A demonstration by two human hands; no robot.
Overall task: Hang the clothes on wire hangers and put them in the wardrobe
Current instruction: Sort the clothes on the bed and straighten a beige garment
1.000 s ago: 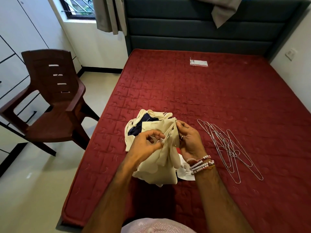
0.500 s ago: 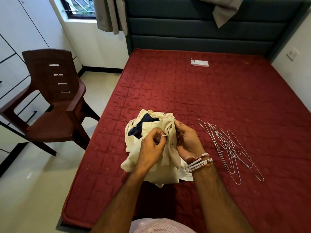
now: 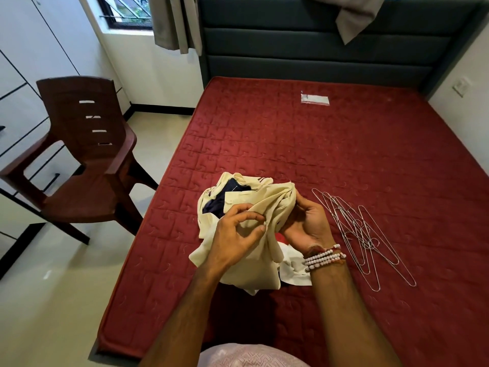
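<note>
A crumpled cream garment point(image 3: 254, 271) lies bunched on the red mattress point(image 3: 344, 154), over a dark navy cloth point(image 3: 219, 201) and a white cloth point(image 3: 293, 268). My left hand point(image 3: 235, 239) pinches a fold of the cream fabric between thumb and fingertips. My right hand point(image 3: 307, 223) grips the gathered top of the same garment, beaded bracelets on its wrist. Several wire hangers point(image 3: 362, 234) lie in a loose pile on the mattress just right of my right hand. The white wardrobe point(image 3: 23, 83) stands along the left wall.
A brown plastic chair point(image 3: 79, 160) stands on the tiled floor between the bed's left edge and the wardrobe. A small clear packet point(image 3: 315, 99) lies near the dark padded headboard point(image 3: 330, 49). Grey curtains hang by the window at the back left.
My left hand has shifted its pinch on the cream fabric, and my right hand has drawn the gathered top a little up and rightward. The hangers have not moved.
</note>
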